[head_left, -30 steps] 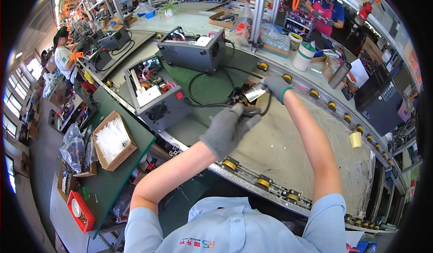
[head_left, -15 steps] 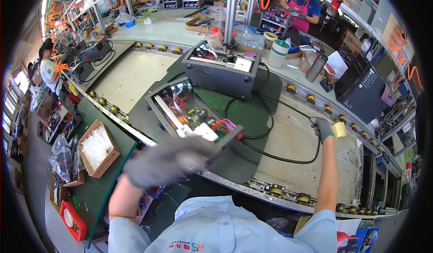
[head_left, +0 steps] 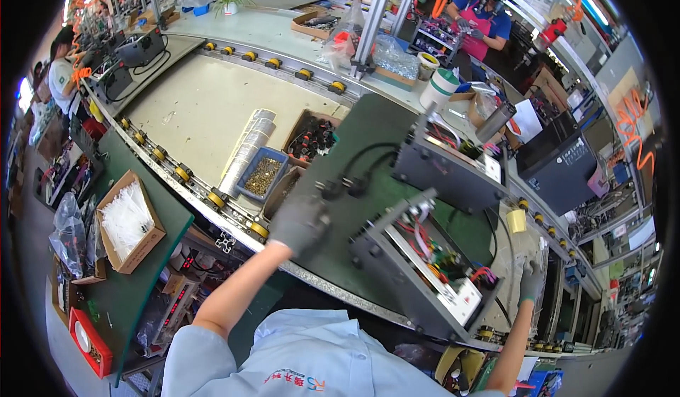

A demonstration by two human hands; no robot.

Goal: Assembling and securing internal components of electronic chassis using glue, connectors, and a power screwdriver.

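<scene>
My left hand (head_left: 299, 221), in a grey glove, grips the near left corner of a green pallet (head_left: 361, 135) on the roller conveyor. Two metal units stand on the pallet. The nearer one is an open chassis (head_left: 418, 276) with coloured wires and circuit boards showing. Behind it is a closed grey unit (head_left: 453, 174), with black cables running from it across the pallet. My right hand (head_left: 530, 280), also gloved, is far out to the right by the conveyor's edge, past the open chassis. Its fingers are too small to read.
Left of the pallet are a blue bin of small screws (head_left: 262, 174), a box of black parts (head_left: 312, 136) and a stack of white strips (head_left: 248, 145). A cardboard box of white ties (head_left: 127, 220) sits on the side table. Yellow tape (head_left: 516, 220) lies at the right. Other people work at the far left (head_left: 62, 71) and the top right (head_left: 482, 21).
The pallet with both units now sits further right in view. My left hand has dropped from mid-air onto the pallet's corner. My right hand stays out at the right.
</scene>
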